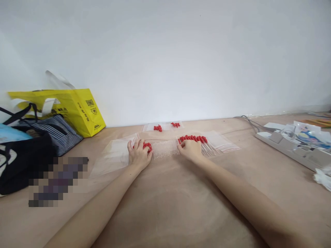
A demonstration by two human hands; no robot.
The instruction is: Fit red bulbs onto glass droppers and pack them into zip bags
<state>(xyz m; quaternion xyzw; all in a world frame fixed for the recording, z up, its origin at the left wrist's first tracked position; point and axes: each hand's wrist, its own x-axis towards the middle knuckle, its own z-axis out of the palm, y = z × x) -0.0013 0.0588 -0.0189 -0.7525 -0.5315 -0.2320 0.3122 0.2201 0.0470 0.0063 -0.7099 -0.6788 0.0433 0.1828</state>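
Observation:
A row of thin white sticks (165, 149) lies side by side in the middle of the table, between my hands. My left hand (140, 155) rests with its fingers apart over red pieces (147, 146) at the row's left end. At the right end my right hand (190, 148) is closed, thumb and fingers pressed together at the edge of the sticks; what it pinches is too small to name. Just behind it runs a line of red twisted pieces (193, 138) on more white sticks (209, 149). Clear plastic bags (113, 151) lie at both sides.
Farther back, another clear bag holds two small red clusters (158, 128). A yellow bag (89, 113), a striped bag (63, 131) and a black bag (33, 158) stand at left. At right are a white tray (284, 148), cables (249, 120) and a crumpled tissue (323, 178).

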